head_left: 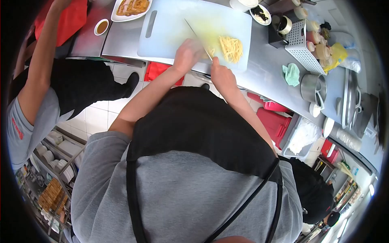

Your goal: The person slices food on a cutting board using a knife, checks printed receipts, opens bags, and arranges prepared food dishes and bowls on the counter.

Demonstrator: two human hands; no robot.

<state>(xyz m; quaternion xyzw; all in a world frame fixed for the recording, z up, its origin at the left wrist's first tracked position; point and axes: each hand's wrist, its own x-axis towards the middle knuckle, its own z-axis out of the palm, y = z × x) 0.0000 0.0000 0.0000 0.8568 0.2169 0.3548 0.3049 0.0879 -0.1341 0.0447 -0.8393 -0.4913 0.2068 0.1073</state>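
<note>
Clamped in right hand (223, 77): knife (196, 35), slanting far-left. Just far-right of that hand: yellow strips (231, 49). Cannot tell grip of blurred left hand (188, 56).

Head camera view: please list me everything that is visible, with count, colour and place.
cutting board: one, pale blue, on counter
yellow strips: one pile, board's right
knife: one, silver blade, over board
food dish: one, white, upper left
sauce bowl: one, white, left
small bowl: one, white, beyond board
basket: one, white, right, holding bottles
cloth: one, green, right
pot: one, silver, right
counter: silver, top
stacked dishes: several, white, lower left
co-worker: one, grey sleeve, left
second co-worker: one, black clothes, lower right
left hand: one, bare, near blade
right hand: one, bare, gripping knife
</note>
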